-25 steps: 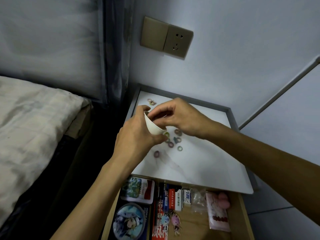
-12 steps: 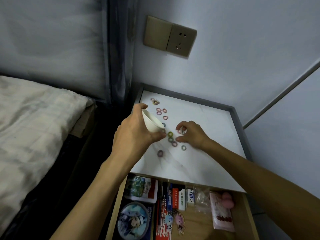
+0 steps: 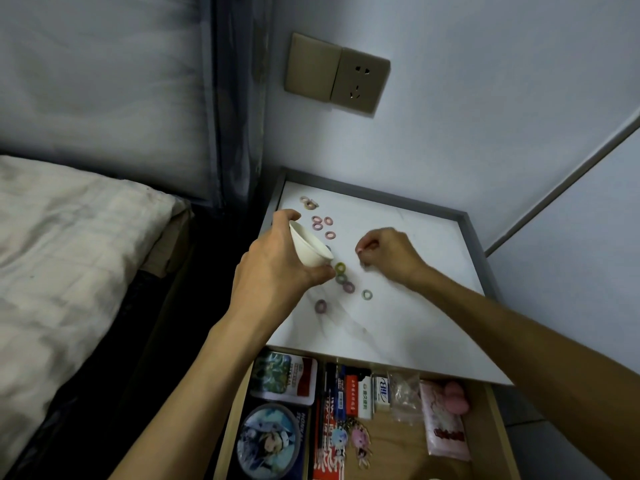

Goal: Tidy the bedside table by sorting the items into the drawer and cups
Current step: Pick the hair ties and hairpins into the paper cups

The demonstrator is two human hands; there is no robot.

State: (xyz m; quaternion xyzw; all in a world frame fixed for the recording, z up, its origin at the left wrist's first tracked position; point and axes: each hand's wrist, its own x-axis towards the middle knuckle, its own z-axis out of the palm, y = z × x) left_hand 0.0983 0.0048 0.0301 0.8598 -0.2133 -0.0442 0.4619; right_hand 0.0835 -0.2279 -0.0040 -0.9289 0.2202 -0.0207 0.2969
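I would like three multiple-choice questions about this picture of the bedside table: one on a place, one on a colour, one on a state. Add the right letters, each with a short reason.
1. Where is the small white cup?
A) on the bed
B) in the left hand, tilted above the white marble tabletop
C) on the floor

2. What colour is the small elastic ring just right of the left thumb tip?
A) olive green
B) black
C) bright red

3. The light wooden drawer under the tabletop is:
A) shut
B) pulled open, with items inside
C) lying on the bed

Answers: 1 B, the left hand's grip wraps the cup over the tabletop; 2 A, the ring looks olive green; 3 B, its contents show.
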